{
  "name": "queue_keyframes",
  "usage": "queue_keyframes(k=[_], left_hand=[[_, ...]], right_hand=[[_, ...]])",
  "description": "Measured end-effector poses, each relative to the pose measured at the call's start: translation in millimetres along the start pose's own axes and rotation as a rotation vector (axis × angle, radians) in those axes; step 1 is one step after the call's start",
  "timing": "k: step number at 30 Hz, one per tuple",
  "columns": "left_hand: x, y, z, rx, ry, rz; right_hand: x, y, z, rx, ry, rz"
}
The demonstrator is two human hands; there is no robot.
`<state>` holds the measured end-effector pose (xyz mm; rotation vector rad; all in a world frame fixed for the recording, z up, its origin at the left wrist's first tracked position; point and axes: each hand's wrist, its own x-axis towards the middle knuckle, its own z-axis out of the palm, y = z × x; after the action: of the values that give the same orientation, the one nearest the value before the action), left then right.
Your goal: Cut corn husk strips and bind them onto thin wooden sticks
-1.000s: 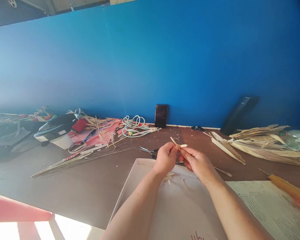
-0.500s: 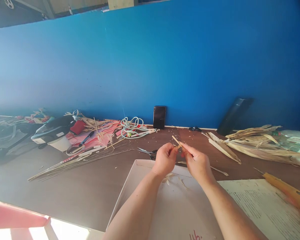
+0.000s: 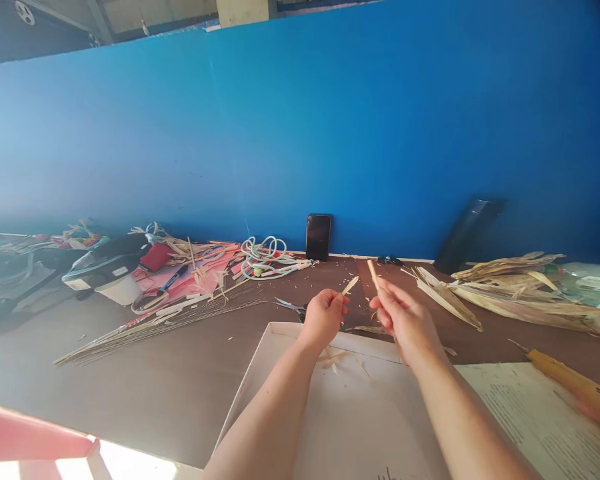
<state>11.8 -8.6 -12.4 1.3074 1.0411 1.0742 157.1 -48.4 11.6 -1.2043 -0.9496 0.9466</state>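
My left hand (image 3: 324,315) is closed in a pinch on a short pale strip of dried leaf (image 3: 351,285) that points up and to the right. My right hand (image 3: 403,320) is closed on a second thin strip (image 3: 373,274) that sticks up from its fingers. The two hands are a little apart, above the far edge of a shallow white cardboard tray (image 3: 260,373) that holds a few leaf scraps (image 3: 333,360).
Scissors (image 3: 293,306) lie just beyond my left hand. A bundle of thin sticks (image 3: 155,323) lies at the left, dried leaves (image 3: 510,290) at the right. A phone (image 3: 318,237) leans on the blue wall. A coiled cable (image 3: 267,257), a printed sheet (image 3: 540,413) and an orange-handled tool (image 3: 570,383) also lie about.
My hands held one strip together before. Now they have drawn apart, each with its own piece, and the right hand has moved to the right and up.
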Motion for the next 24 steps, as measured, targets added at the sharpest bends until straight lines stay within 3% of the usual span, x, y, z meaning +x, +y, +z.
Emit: queue_keyframes(k=[5, 8, 11, 15, 19, 24], left_hand=[[-4, 1, 3, 0.055, -0.042, 0.037], [-8, 5, 4, 0.087, -0.098, 0.097], [-10, 8, 3, 0.172, -0.077, 0.146], [-12, 12, 2, 0.281, -0.009, 0.17], [-14, 16, 2, 0.314, 0.006, 0.183], [-17, 20, 3, 0.304, -0.001, 0.112]], right_hand=[[-13, 1, 16, -0.072, -0.25, 0.124], [-13, 3, 17, -0.068, -0.298, 0.159], [-10, 5, 15, -0.061, -0.316, 0.172], [-9, 10, 15, -0.129, -0.284, 0.137], [-8, 15, 15, -0.281, -0.203, -0.008], [0, 14, 3, -0.475, -0.058, -0.126]])
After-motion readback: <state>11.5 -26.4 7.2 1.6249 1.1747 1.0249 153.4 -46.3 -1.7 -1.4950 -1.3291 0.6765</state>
